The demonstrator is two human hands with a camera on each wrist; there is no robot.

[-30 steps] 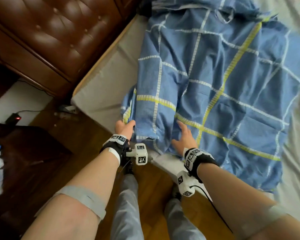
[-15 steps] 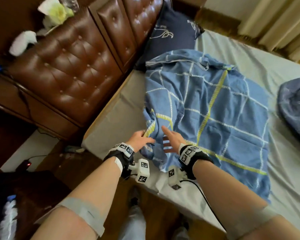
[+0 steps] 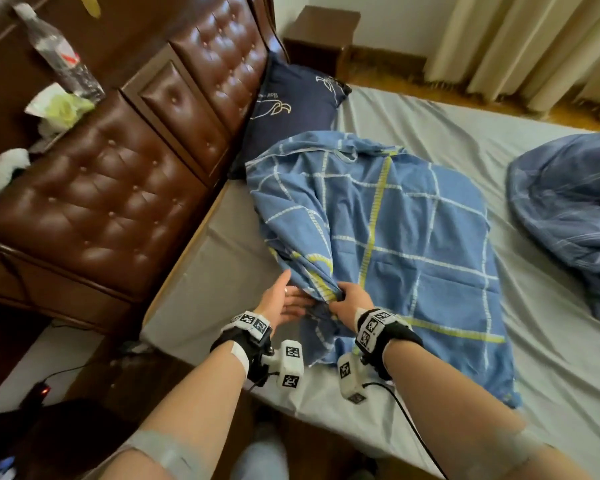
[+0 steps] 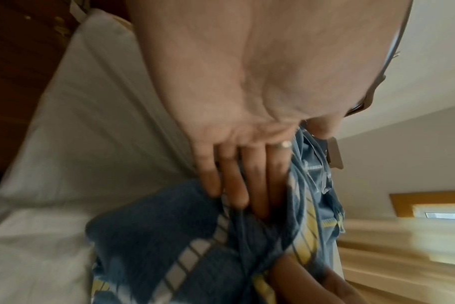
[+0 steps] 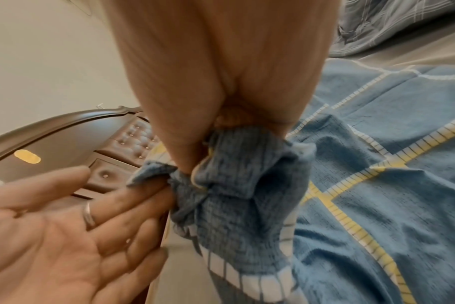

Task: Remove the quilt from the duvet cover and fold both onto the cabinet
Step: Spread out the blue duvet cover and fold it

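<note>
The duvet cover lies spread on the bed, its near-left corner bunched between the right hand and the left hand just beside it. Behind it a pillow leans on the headboard (which runs along the left). The quilt lies heaped well apart on the right.

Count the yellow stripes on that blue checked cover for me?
3 show on the blue checked duvet cover: one running lengthwise down the middle, one across near the right hand, one across the near end. Folds may hide more.
</note>
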